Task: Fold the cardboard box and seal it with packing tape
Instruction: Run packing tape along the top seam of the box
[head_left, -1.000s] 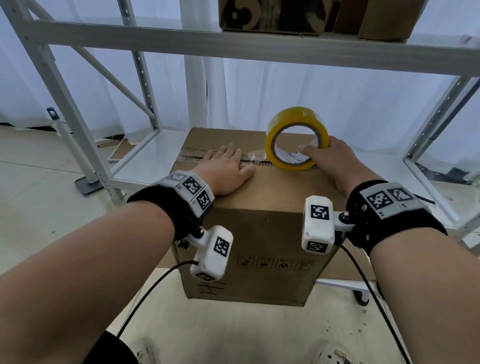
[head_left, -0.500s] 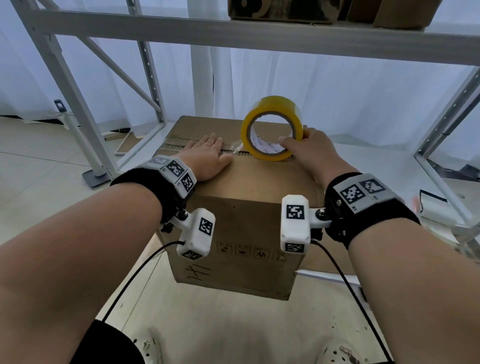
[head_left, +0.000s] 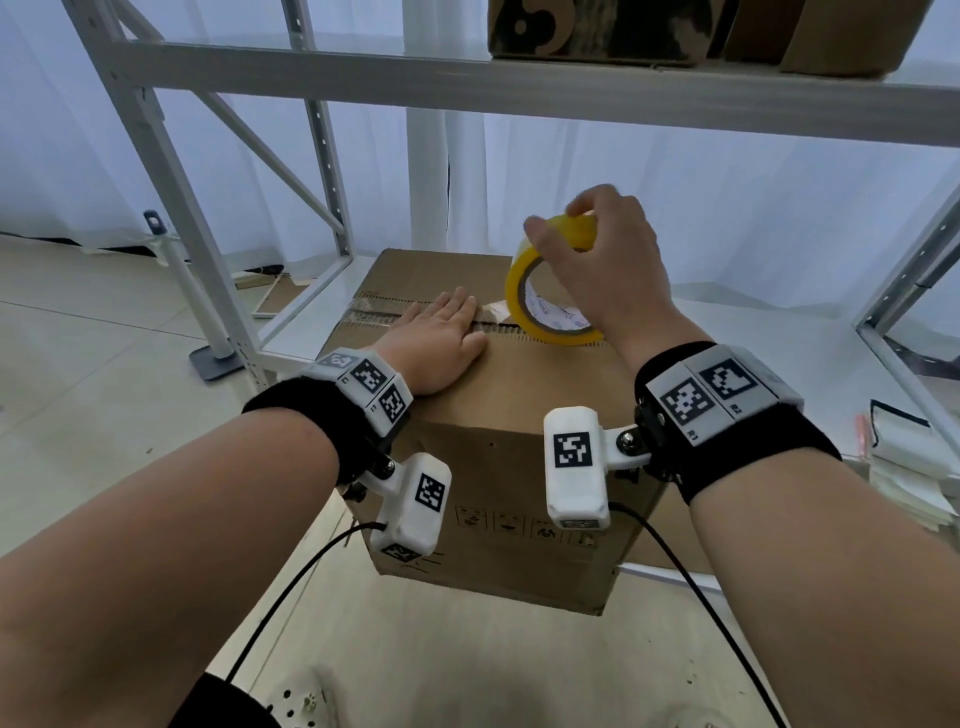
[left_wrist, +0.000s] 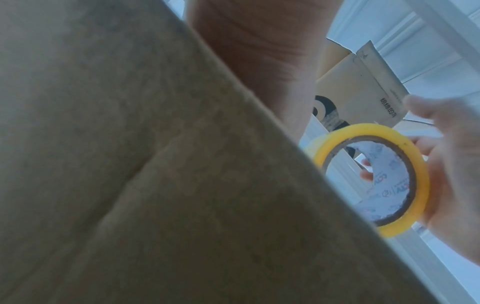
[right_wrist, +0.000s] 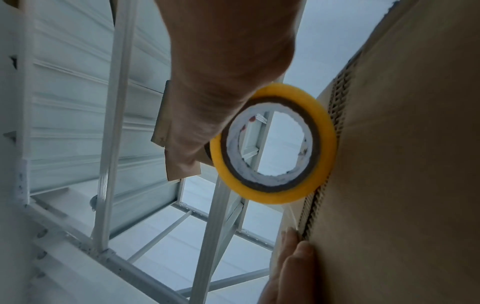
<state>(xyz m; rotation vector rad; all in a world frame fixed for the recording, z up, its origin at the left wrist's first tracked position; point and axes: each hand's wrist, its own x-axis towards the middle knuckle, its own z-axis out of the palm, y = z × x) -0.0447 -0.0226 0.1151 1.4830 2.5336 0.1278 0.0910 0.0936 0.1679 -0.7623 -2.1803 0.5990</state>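
1. The left hand (head_left: 441, 345) lies flat, fingers straight, on the cardboard box (head_left: 498, 467) at the top seam; best to keep pressing there so the flaps stay shut and the tape end stays down.
2. The box stands on a white shelf (head_left: 779, 332) with its flaps closed.
3. The right hand (head_left: 602, 265) grips the yellow tape roll (head_left: 524, 291) from above, its lower edge on the seam; I would roll it straight along the gap, taut.

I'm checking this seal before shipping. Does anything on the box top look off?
Yes. On the cardboard box, the flaps' corrugated edges look ragged along the centre seam, with a dark gap between the left hand and the yellow tape roll.
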